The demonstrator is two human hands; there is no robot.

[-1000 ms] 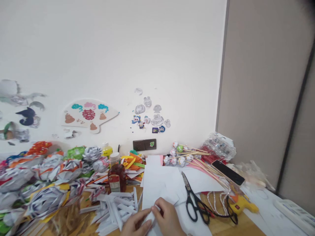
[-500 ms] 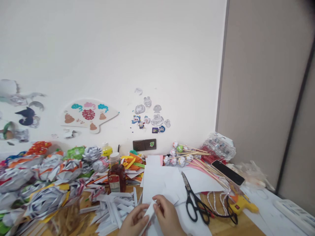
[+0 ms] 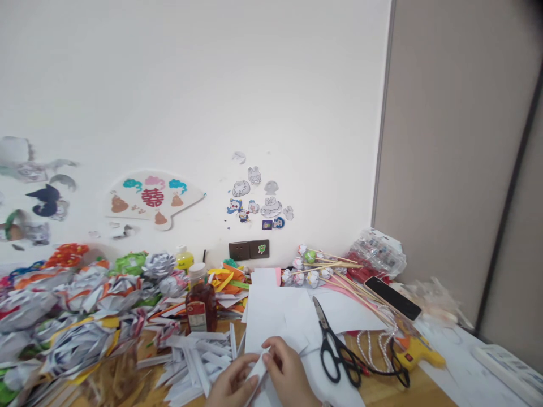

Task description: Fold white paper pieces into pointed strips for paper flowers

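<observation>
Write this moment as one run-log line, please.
left hand: holding strip | right hand: holding strip | scissors: right of hands | paper pile: left of hands

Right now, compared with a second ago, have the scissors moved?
No. The scissors lie in the same spot, below and to the right of the dark wall socket.

Left hand [image 3: 233, 382] and right hand [image 3: 286, 370] near each other, both hands with curled fingers [image 3: 275, 342] and inward-pointing thumbs [image 3: 274, 366].

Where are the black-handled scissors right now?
In the head view, the scissors lie mostly on white sheets, just right of the right hand, with the yellow tool farther right.
</observation>
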